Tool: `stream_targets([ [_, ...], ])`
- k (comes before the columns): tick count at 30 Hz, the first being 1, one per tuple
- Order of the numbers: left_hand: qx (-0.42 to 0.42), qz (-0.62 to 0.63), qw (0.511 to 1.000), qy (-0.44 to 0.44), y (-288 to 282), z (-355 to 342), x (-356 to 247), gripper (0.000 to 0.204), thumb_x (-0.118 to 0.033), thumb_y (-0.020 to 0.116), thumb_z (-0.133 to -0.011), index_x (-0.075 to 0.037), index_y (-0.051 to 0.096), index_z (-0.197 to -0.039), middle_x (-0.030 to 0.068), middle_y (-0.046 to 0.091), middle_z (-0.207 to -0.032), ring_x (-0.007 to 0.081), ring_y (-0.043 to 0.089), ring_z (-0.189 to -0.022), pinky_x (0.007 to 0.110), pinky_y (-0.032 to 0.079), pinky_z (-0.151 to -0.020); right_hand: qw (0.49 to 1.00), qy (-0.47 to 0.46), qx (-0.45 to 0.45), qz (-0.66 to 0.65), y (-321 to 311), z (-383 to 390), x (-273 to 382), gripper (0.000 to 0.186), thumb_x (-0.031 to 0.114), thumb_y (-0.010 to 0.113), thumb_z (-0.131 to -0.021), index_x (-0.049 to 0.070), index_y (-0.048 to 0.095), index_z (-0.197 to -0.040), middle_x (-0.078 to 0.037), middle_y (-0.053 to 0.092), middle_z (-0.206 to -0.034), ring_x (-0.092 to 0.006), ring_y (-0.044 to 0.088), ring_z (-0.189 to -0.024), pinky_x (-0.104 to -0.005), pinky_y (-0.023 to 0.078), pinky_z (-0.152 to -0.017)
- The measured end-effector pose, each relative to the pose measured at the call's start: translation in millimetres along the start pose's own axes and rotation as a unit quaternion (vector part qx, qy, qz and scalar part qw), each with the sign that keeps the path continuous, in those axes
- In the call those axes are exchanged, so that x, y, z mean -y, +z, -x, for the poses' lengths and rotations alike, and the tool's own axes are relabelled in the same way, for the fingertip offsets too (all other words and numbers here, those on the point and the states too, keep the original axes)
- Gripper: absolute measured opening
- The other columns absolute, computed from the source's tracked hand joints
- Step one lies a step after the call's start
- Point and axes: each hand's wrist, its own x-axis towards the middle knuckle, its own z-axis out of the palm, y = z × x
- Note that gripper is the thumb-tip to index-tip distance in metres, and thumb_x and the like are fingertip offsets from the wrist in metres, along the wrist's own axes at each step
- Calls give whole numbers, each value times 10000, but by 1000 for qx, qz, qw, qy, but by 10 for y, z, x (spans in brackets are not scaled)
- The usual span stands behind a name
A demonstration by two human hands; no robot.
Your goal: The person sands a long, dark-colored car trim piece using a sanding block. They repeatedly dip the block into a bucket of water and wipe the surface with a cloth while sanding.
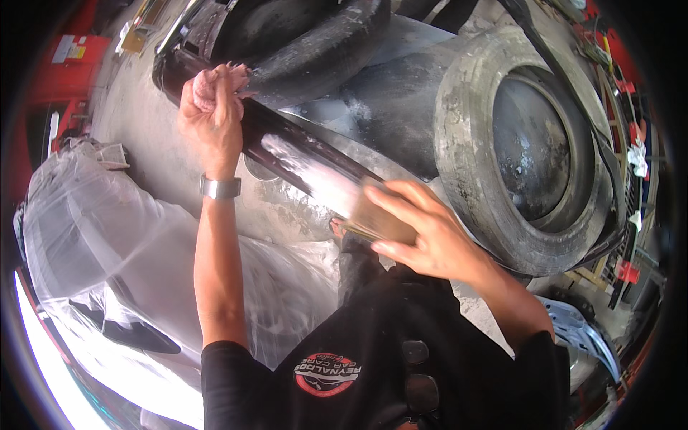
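Note:
My left hand (pixel 213 129), with a watch on its wrist, is closed around a crumpled pink rag (pixel 206 92) at the upper left end of a long, dark, glossy panel (pixel 272 150). The panel slants down to the right in front of me, bright with reflected light along its middle. On its lower right part, my right hand (pixel 437 240) holds a folded brown sheet that looks like sandpaper (pixel 381 221). Its fingers lie over the sheet, the thumb along the near edge. Motion blurs the sheet and part of the hand.
Worn tires lie beyond the panel, a dark one (pixel 322 61) at upper centre and a large grey one (pixel 459 136) at right. Translucent plastic sheeting (pixel 107 229) drapes something at left. Red cabinets (pixel 68 72) stand far left; a light blue part (pixel 573 326) lies lower right.

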Motion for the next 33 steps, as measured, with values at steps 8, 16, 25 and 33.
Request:
stream_targets([
  [8, -7, -26, 999, -33, 2, 15, -113, 162, -159, 762, -1035, -26, 671, -1017, 87, 820, -909, 35, 621, -613, 208, 479, -513, 996, -35, -22, 83, 293, -998, 302, 715, 265, 837, -901, 74, 579, -1540, -243, 553, -1448, -424, 576, -1274, -480, 494, -1088],
  [16, -15, 3, 1000, -3, 35, -19, 10, 223, -221, 783, -1022, -26, 685, -978, 64, 832, -890, 49, 653, -616, 216, 494, -522, 991, -43, -47, 120, 256, -593, 296, 704, 260, 847, -897, 49, 594, -1519, -273, 560, -1426, -451, 584, -1255, -488, 497, -1068],
  [25, -26, -61, 997, 28, 41, -17, -37, 251, -262, 786, -1016, -26, 704, -989, 38, 837, -884, 44, 663, -610, 219, 514, -547, 990, -48, -54, 124, 253, -514, 316, 688, 223, 852, -888, 41, 605, -1505, -274, 570, -1424, -461, 594, -1246, -485, 495, -1077],
  [33, -20, -26, 999, -7, -12, 32, -115, 245, -255, 786, -1015, -23, 711, -1005, 35, 837, -896, 48, 674, -624, 224, 521, -545, 982, -54, -55, 172, 332, -386, 356, 698, 261, 860, -880, 38, 610, -1493, -275, 580, -1383, -458, 605, -1184, -493, 514, -1024],
])
